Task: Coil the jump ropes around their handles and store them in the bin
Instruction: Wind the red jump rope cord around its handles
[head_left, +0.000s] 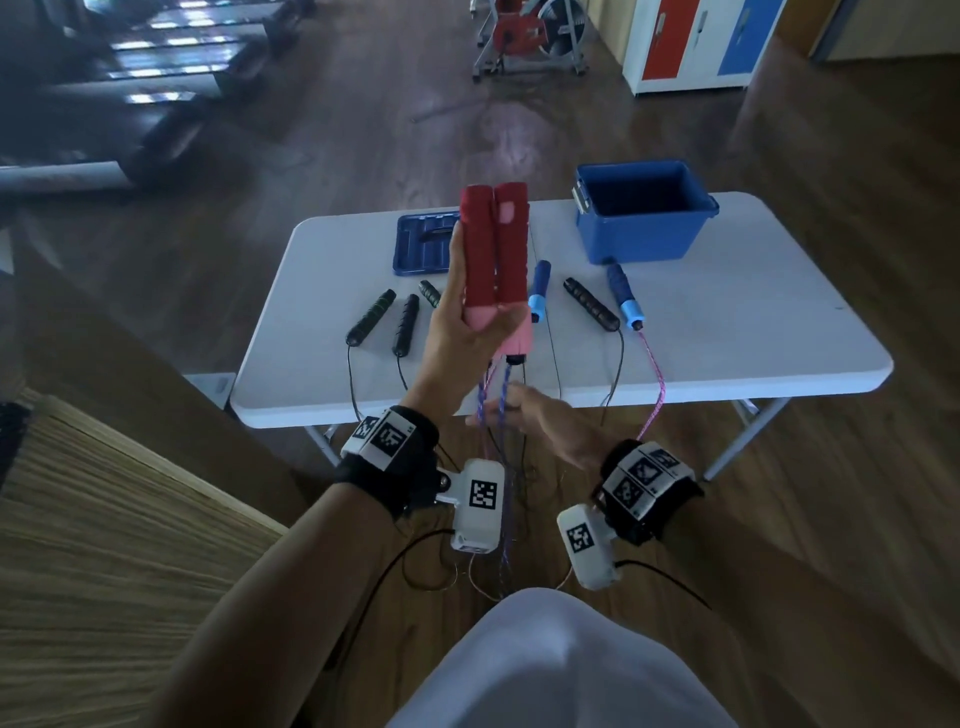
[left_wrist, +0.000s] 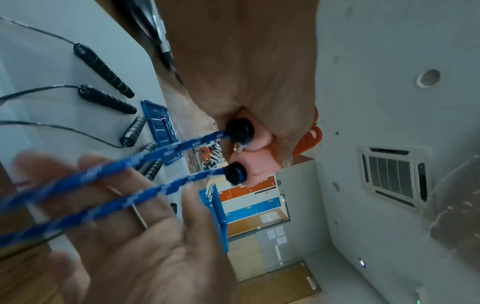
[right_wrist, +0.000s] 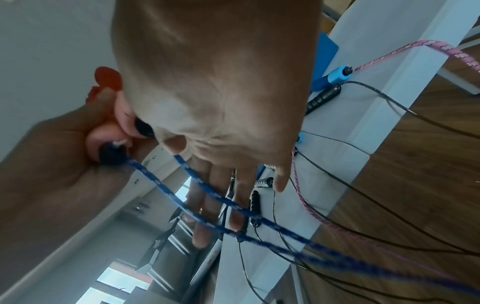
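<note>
Above the table edge, both hands raise red handles.

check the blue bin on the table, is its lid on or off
Off. The blue bin stands open-topped with its dark inside showing, and the lid lies flat on the table to its left.

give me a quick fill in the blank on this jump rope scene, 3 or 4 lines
1. The left hand holds two ____ handles together.
2. The rope hanging from those handles is ____.
3. The right hand reaches for that rope with ____ fingers.
4. The bin on the table has its lid ____.

Missing words: red; blue; straight; off
</note>
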